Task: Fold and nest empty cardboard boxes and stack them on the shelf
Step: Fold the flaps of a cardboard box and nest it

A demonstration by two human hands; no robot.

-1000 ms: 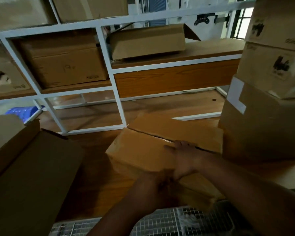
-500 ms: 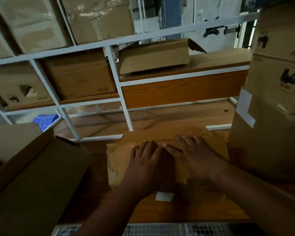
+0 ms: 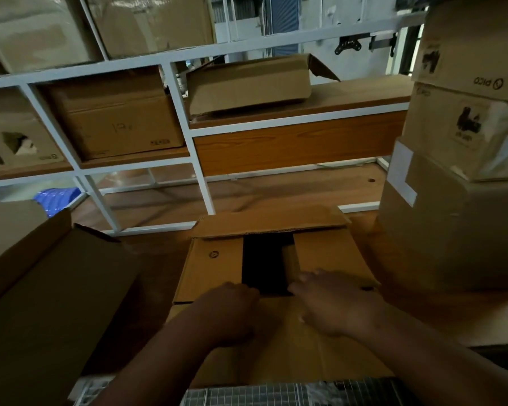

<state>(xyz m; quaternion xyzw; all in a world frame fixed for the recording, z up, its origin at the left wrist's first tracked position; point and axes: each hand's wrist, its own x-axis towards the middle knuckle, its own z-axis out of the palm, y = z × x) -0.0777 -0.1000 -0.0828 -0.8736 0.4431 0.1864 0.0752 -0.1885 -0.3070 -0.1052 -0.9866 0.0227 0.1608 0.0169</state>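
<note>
A brown cardboard box stands on the wooden surface right before me, its top flaps parted round a dark opening. The far flap is tipped back. The near flap lies folded toward me. My left hand curls its fingers over that near flap's edge at the opening. My right hand rests on the box top, fingertips at the opening's right edge. Behind stands the white-framed shelf with an opened box on its board.
A large open carton stands close on my left. A tall stack of cartons rises on my right. More boxes fill the left shelf bays. A wire mesh lies at the near edge, and a blue bag behind the rack.
Both hands lay flat on the closed box top before. The top now stands open with a dark gap, the near flap has come toward me, and my left hand has curled.
</note>
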